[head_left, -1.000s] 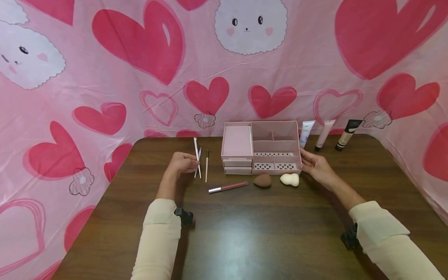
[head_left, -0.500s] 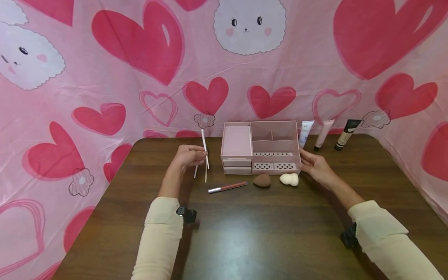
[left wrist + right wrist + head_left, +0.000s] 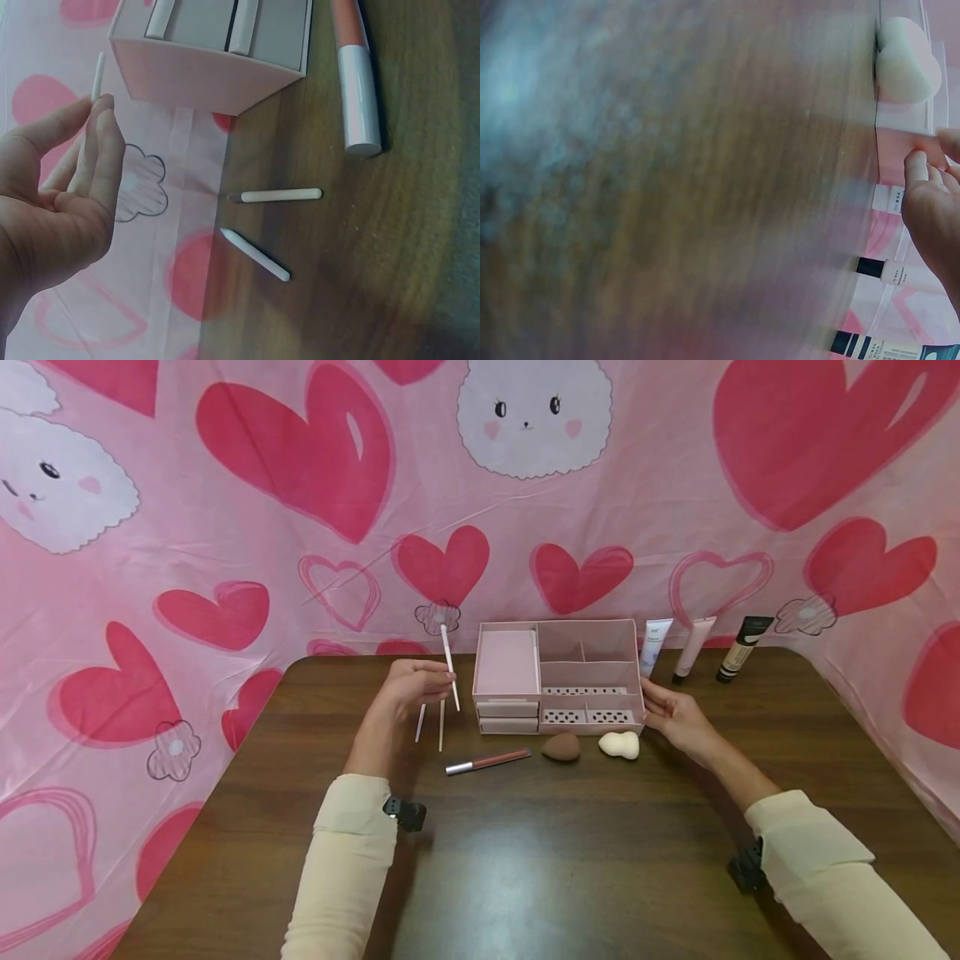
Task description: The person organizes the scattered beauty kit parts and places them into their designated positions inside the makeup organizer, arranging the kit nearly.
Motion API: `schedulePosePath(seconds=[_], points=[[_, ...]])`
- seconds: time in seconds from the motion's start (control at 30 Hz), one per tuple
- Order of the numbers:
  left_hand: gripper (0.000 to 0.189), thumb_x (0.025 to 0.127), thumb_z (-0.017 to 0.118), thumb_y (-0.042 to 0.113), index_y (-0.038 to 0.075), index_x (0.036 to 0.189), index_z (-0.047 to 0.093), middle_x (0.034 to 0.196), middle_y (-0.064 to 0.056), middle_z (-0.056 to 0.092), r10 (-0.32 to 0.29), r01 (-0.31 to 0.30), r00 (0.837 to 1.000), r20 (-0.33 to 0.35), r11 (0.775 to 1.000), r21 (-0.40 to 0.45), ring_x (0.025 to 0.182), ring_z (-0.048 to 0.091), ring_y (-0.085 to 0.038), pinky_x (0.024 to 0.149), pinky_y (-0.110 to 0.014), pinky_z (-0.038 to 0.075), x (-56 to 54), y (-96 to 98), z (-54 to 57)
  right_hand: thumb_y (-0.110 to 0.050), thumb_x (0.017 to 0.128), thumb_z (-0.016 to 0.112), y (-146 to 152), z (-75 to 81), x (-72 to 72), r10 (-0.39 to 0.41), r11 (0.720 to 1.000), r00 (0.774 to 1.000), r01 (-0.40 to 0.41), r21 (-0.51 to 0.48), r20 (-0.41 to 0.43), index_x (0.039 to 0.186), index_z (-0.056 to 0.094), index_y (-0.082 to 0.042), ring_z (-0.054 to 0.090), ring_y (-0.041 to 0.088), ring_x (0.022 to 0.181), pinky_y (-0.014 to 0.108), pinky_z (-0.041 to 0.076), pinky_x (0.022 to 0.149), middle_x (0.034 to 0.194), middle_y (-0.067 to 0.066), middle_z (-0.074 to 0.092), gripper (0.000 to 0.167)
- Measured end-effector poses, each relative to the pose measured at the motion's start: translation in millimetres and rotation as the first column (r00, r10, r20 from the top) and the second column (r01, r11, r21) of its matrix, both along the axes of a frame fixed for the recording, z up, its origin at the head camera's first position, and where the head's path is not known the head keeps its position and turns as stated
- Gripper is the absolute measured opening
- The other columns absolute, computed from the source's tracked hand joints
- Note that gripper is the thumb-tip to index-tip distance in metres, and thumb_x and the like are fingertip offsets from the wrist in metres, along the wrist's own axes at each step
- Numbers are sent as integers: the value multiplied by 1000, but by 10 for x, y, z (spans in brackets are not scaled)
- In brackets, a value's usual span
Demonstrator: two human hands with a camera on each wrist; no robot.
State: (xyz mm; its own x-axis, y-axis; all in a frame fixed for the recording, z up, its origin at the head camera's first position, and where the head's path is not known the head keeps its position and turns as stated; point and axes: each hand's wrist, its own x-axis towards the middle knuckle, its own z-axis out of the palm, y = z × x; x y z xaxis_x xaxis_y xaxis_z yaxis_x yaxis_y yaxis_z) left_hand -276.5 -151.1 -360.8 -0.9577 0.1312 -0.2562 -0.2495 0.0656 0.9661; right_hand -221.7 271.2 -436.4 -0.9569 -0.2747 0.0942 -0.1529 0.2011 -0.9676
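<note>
Between thumb and fingertips, my left hand pinches a thin white makeup brush, raised with its far end up, left of the pink organizer. Below that hand a second brush and a thin white pointed stick lie on the table. My right hand rests its fingers against the organizer's right side wall. The organizer has two small drawers at front left and open compartments on the right.
In front of the organizer lie a lip gloss tube, a brown makeup sponge and a cream sponge. Right of it stand a white tube, a pink tube and a black-capped tube. A pink heart-print cloth hangs behind.
My left hand has lifted the white makeup brush from beside the other two sticks and carried it right and farther back, toward the organizer. My right hand has stayed at the organizer's side.
</note>
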Motion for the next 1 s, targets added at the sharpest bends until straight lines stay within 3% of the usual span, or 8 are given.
schedulePosePath(seconds=[0.4,0.63,0.7,0.87,1.0], points=[[43,93,65,-1,-15,133,56,81,-1,74,-13,12,1000,-19,999,-40,71,70,-7,71,-22,61,-64,199,132,12,97,49,-1,6,-4,-17,1000,1000,17,24,9,155,19,12,39,13,140,5,46,94,160,35,18,66],[42,93,66,-1,-16,131,58,73,4,69,-38,33,998,-54,997,-73,67,68,-5,90,-37,60,-88,335,207,11,98,49,-7,10,-4,-26,999,999,25,45,24,156,19,12,33,27,144,6,45,95,160,34,18,65],[41,93,64,-1,-17,130,58,73,4,68,-46,41,997,-60,996,-77,66,68,-6,90,-38,60,-99,375,226,11,98,48,-5,5,-7,-26,998,999,25,53,23,156,18,12,32,29,144,6,45,95,161,34,17,65],[39,92,66,-3,-15,128,61,75,0,68,-25,18,997,-76,996,-90,65,67,-6,74,-28,63,-128,469,267,11,98,49,-11,14,4,-24,999,1000,24,48,16,156,19,12,33,27,144,6,46,95,160,34,18,65],[38,90,68,-4,-15,125,64,74,-1,67,-7,-1,997,-81,994,-109,61,65,-7,62,-22,60,-148,532,283,11,97,50,-11,15,7,-20,999,1000,20,29,4,155,19,12,37,18,142,6,46,95,160,35,18,65]])
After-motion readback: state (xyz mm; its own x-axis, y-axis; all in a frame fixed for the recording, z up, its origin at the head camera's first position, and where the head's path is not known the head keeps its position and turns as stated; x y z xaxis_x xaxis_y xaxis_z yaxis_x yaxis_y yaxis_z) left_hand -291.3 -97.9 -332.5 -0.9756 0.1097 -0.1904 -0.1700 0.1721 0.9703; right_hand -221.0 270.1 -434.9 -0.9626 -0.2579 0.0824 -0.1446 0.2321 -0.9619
